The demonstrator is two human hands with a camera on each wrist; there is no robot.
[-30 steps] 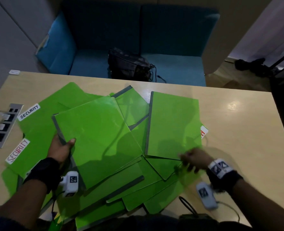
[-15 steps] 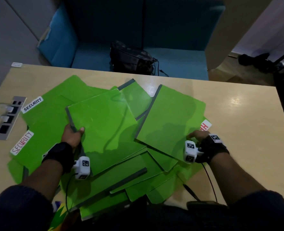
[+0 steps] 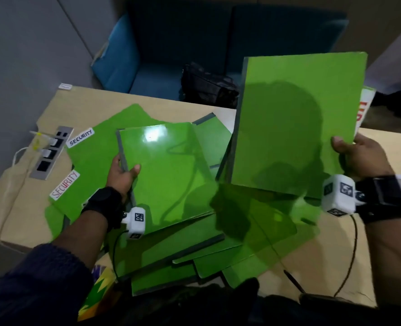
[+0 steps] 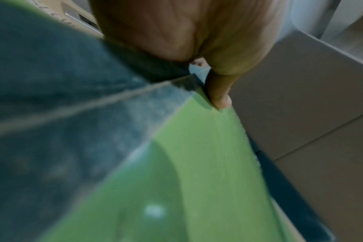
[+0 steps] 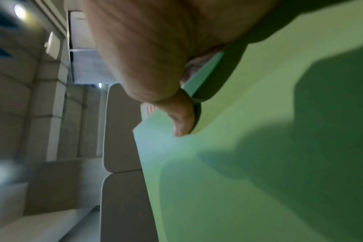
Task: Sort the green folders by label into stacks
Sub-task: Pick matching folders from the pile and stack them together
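The right hand (image 3: 361, 158) holds a raised green folder (image 3: 293, 128) by its right edge, low on that side, thumb pressed on the front face and the fingers hidden behind. The folder stands tilted up above the desk (image 3: 383, 243), its dark spine on the left, and almost all of its face lies up and to the left of the grip. A white label with red letters (image 3: 363, 109) pokes out past the folder's right edge above the hand; the word cannot be read. In the right wrist view the thumb (image 5: 182, 121) lies flat on the green cover close to the corner.

The left hand (image 3: 122, 175) grips a second green folder (image 3: 166, 175) at its dark spine, thumb on top and fingers underneath. This folder lies nearly flat on the pile of green folders (image 3: 194, 250) spread over the desk, and extends right of the grip. The left wrist view shows the thumb (image 4: 218, 93) on the cover beside the spine.

Two folders at the pile's left carry white labels reading SECURITY (image 3: 80, 137).
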